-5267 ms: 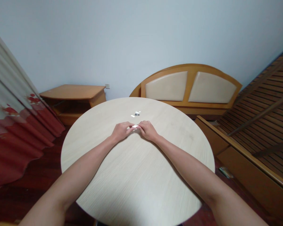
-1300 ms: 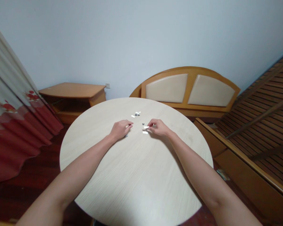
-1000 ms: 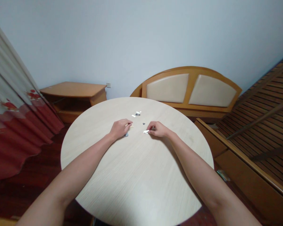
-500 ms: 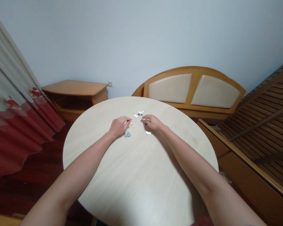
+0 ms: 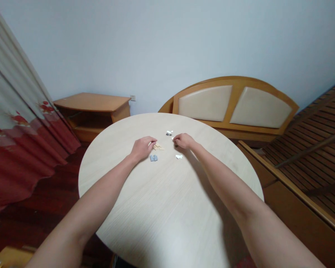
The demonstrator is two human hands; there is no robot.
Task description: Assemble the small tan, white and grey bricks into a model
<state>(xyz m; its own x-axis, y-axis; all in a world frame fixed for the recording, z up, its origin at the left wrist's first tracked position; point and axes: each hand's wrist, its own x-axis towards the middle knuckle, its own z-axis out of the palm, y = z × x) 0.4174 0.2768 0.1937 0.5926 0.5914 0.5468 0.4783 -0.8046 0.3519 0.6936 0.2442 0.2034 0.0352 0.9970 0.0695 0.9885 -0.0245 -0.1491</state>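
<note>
Both my hands rest on a round pale wooden table [image 5: 170,208]. My left hand [image 5: 142,147] is curled, its fingertips touching small tan pieces [image 5: 158,147]; a small grey-blue piece [image 5: 153,158] lies just beside it on the tabletop. My right hand [image 5: 183,140] is pinched on a tiny white piece at its fingertips. A white piece [image 5: 179,156] lies on the table below that hand. Farther back sits a little cluster of white and dark pieces [image 5: 169,133].
A wooden headboard with two cream pads [image 5: 234,106] leans on the wall behind the table. A low wooden cabinet [image 5: 93,111] stands at the back left. A red-and-white curtain [image 5: 19,126] hangs on the left. Slatted bed frames [image 5: 312,149] lean on the right.
My hands, joined on one white piece at first, have come apart. Grey-blue and tan pieces now lie by my left hand. My right hand left a white piece and reached toward the far cluster.
</note>
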